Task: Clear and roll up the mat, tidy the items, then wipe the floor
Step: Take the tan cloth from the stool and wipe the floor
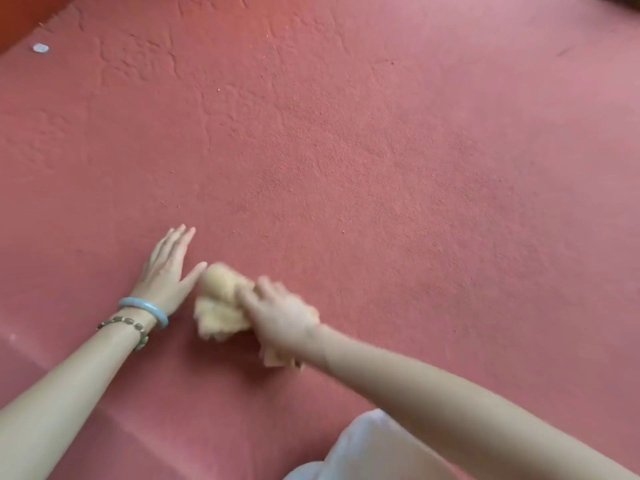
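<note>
My right hand (281, 315) lies on the crumpled, pale yellow cloth (217, 308) on the red floor (398, 174), lower middle of the frame; blur hides whether I grip it. My left hand (169, 271) lies flat just left, fingers straight.

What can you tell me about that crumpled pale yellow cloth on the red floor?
The crumpled pale yellow cloth is a soft, fuzzy-looking rag, bunched into a loose lump and blurred. It lies on the red textured floor. The right hand rests on top, covering its right part; a corner peeks out beneath the wrist. The blur hides whether the fingers grip or only press. The left hand lies flat on the floor beside it, thumb tip very near its upper edge.
</note>
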Demonstrator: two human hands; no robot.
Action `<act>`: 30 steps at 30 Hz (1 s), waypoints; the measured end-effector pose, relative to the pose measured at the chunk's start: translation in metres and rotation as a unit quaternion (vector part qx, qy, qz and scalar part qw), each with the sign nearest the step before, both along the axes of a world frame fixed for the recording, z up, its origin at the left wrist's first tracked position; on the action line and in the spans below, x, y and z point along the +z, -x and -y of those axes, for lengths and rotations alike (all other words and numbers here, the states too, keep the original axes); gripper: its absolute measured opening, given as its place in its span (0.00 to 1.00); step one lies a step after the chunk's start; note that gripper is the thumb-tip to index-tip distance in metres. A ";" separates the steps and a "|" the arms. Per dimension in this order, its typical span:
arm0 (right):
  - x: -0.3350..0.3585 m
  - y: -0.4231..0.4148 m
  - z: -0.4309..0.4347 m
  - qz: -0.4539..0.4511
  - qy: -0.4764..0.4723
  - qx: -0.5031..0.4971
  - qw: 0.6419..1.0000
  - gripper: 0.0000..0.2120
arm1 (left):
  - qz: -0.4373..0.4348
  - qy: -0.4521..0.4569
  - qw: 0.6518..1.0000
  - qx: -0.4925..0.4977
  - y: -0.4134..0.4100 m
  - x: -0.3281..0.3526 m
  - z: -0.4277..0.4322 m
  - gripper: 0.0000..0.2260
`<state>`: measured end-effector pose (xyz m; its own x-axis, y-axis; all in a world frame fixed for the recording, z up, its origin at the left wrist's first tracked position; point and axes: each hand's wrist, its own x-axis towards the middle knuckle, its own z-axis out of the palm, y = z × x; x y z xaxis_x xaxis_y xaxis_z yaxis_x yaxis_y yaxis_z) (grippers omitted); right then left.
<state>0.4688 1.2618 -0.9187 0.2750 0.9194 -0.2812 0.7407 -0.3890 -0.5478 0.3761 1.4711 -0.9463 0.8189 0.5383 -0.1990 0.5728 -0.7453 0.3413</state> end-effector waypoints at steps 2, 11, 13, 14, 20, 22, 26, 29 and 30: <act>-0.004 -0.050 0.024 -0.001 0.004 -0.116 0.993 0.15 | -0.015 -0.002 1.000 -0.010 0.000 0.000 0.011 0.28; 0.002 -0.209 0.242 0.197 0.143 -0.438 0.866 0.12 | -0.044 0.014 0.996 -0.080 -0.033 -0.002 0.072 0.29; 0.006 -0.208 0.246 0.190 0.156 -0.482 0.841 0.14 | -0.047 0.012 0.995 -0.092 -0.034 -0.003 0.076 0.32; 0.005 -0.197 0.235 0.182 0.150 -0.476 0.847 0.16 | -0.048 0.011 0.994 -0.095 -0.034 -0.005 0.076 0.33; 0.010 -0.043 0.121 0.077 0.078 -0.212 0.971 0.22 | -0.056 0.002 0.995 -0.079 -0.037 -0.007 0.079 0.30; 0.016 -0.004 0.106 0.040 0.042 -0.101 0.993 0.21 | -0.056 -0.008 0.995 -0.077 -0.038 -0.006 0.078 0.30; 0.005 -0.014 0.130 0.008 0.034 -0.048 0.998 0.21 | -0.068 -0.023 0.995 -0.075 -0.039 -0.005 0.074 0.30; -0.007 -0.074 0.175 0.036 0.047 -0.192 0.980 0.17 | -0.075 -0.026 0.995 -0.052 -0.041 -0.007 0.069 0.30; -0.010 -0.098 0.195 0.062 0.059 -0.236 0.968 0.19 | -0.078 -0.024 0.996 -0.044 -0.041 -0.008 0.068 0.30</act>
